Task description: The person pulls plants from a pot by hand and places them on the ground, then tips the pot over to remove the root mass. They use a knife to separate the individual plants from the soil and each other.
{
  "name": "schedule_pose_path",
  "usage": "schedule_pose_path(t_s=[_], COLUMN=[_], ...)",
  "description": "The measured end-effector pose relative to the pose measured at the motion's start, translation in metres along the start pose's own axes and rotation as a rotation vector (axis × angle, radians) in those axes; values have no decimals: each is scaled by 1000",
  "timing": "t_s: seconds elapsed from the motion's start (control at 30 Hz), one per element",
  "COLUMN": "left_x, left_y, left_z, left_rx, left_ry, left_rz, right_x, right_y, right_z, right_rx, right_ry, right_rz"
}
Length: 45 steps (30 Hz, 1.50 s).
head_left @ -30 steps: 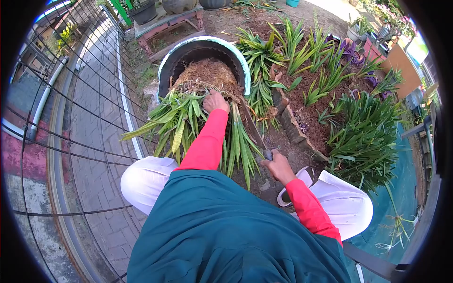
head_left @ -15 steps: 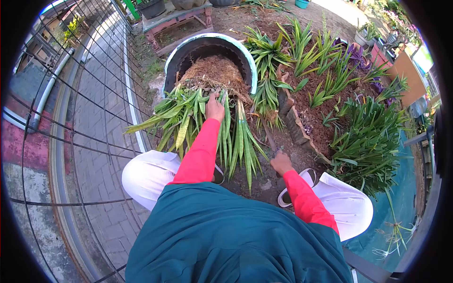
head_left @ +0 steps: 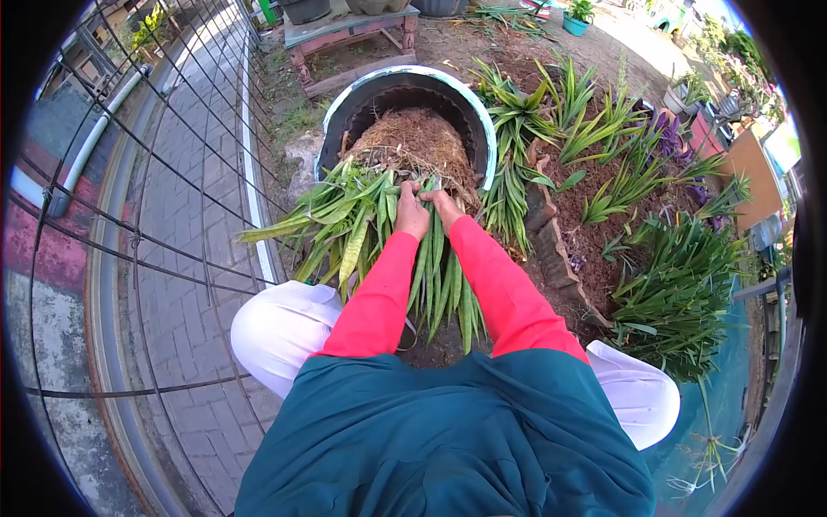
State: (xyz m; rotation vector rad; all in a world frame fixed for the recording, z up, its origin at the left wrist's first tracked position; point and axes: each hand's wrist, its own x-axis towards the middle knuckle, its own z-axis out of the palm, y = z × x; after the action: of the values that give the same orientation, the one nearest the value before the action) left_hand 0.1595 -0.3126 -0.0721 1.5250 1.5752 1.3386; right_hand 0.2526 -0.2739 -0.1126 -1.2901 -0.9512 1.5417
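Observation:
A large black pot (head_left: 479, 116) with a pale blue rim lies tipped on its side, its mouth toward me. Out of it spills a root ball (head_left: 413, 142) of brown soil and matted roots. Long strap-like snake plant leaves (head_left: 355, 246), green with some yellow, fan down from the root ball toward my knees. My left hand (head_left: 412, 215) is closed around leaf bases just below the roots. Right beside it, my right hand (head_left: 443, 209) is closed at the same clump, its fingertips partly hidden among the leaves. No blade shows in either hand.
A planted bed (head_left: 594, 202) edged with tiles (head_left: 556, 246) lies to the right, with a dense leafy clump (head_left: 685, 289) near my knee. A wire fence (head_left: 129, 233) runs along the left. A wooden bench (head_left: 353, 52) with pots stands behind.
My right hand has moved up and left from beside my right foot to the leaf bases. The long dark blade it held is no longer visible. My left hand stays at the leaves.

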Motion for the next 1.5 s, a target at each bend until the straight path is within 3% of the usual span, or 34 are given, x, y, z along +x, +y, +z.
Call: schedule_pose_path(t_s=[0.1, 0.23, 0.33, 0.37, 0.4, 0.47, 0.5, 0.53, 0.6, 0.67, 0.7, 0.73, 0.8, 0.83, 0.87, 0.93, 1.03, 1.1, 1.33, 1.5], left_x=[-4, -11, -13, -13, -10, -3, 4, 14, 37, 60, 70, 73, 74, 79, 74, 62, 63, 61, 40, 40], left_y=[23, 23, 27, 63, 84, 122, 129, 134, 129, 101, 91, 81, 59, 49, 42, 28, 30, 28, 35, 36], left_z=[-6, -10, -9, -16, -18, -26, -29, -35, -41, -40, -40, -37, -28, -29, -28, -25, -19, -14, -15, -16], left_rx=[200, 275, 535, 677, 728, 591, 591, 588, 583, 871, 985, 989, 1036, 994, 992, 1027, 1002, 1002, 1147, 1167], left_ry=[-93, -61, -109, -312, -363, -176, -183, -85, 17, -49, -230, -224, -290, -460, -466, -332, -252, -124, -36, -27], left_rz=[-181, -133, -92, -151, -123, 115, 118, 216, 317, 347, 205, 212, -71, -226, -228, -66, -126, -160, -26, -53], right_x=[-2, 14, 39, 43, 37, 21, 26, 28, -4, -5, -8, -9, -1, 2, 4, 10, -17, -10, -5, -16], right_y=[-9, -11, 16, 24, 21, 5, 8, 11, -43, -44, -44, -47, -36, -33, -28, -20, -58, -54, -70, -90], right_z=[-5, -19, -24, -21, -17, -15, -15, -26, -29, -27, -22, -20, -22, -25, -28, -33, -22, -18, -48, -78], right_rx=[-163, 47, -97, -95, -92, 75, 34, 36, 24, 67, 89, 115, 176, 234, 291, 266, 263, 194, 122, -45], right_ry=[75, -75, -81, -93, -97, -151, -12, -6, -196, -216, -161, -103, -112, -123, -133, -166, -146, -188, -397, -332], right_rz=[48, 298, 210, 107, 107, -4, 4, 6, 439, 449, 422, 388, 408, 419, 433, 321, 447, 383, 594, 563])
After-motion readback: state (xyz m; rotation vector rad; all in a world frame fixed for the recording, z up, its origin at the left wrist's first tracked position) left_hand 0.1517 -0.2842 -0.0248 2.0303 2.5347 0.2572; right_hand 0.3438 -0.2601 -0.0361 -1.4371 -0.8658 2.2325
